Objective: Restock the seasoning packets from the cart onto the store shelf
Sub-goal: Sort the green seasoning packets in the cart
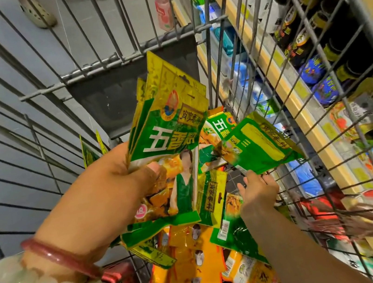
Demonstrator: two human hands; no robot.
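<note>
My left hand (pixel 105 193) is shut on a fanned stack of green and yellow seasoning packets (pixel 169 129), held over the wire cart (pixel 100 67). Lower right of it, my right hand (pixel 258 190) grips the bottom edge of a single green packet (pixel 259 147), lifted above the cart's contents. More packets (pixel 200 266), green and orange ones, lie piled in the cart below both hands. The store shelf (pixel 274 71) runs along the right side behind the cart's wire wall.
The cart's wire side (pixel 320 95) stands between my hands and the shelf, which holds dark bottles (pixel 305 32), blue jars and other packets. A pink bottle (pixel 163 10) stands at the far end. Grey floor lies to the left. A red basket rim (pixel 115 277) sits below my left wrist.
</note>
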